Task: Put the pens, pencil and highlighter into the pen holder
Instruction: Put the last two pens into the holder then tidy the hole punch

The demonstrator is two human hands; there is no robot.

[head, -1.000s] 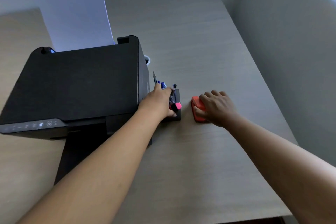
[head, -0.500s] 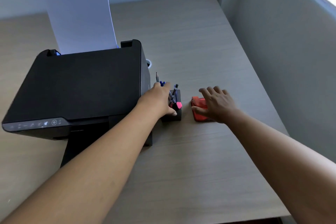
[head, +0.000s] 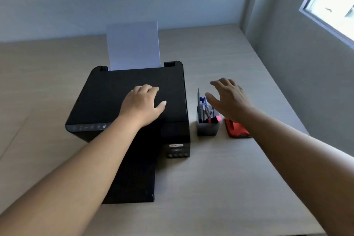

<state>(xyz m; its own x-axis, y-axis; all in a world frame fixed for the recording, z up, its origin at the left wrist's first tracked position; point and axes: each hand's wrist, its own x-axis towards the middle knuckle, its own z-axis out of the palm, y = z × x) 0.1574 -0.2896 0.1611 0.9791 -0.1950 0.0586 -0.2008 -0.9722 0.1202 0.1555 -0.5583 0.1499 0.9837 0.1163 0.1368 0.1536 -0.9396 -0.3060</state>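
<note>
Head view: we see the pen holder (head: 207,127) near the table's (head: 220,178) right edge, pens, pencil and highlighter (head: 215,119) inside. Our left hand (head: 142,104) and right hand (head: 229,97) hang released, empty. We judge filling done; next, withdraw.

Pale wood-grain table (head: 220,178), a smooth matt laminate look with faint streaks running across it. On its left half, the printer (head: 118,90), black plastic, lid matt and even, and the control strip along its front edge showing a slightly glossier sheen. White paper (head: 134,46) stands from its back slot, flat and dull. Just beside the printer's right side, the pen holder (head: 207,129), dark grey plastic, matt walls. In it, the highlighter (head: 216,119) has a pink plastic cap with a soft shine. Next along toward the table's right edge, a red-orange object (head: 236,130), smooth-surfaced with a dark rim; material unclear.
</note>
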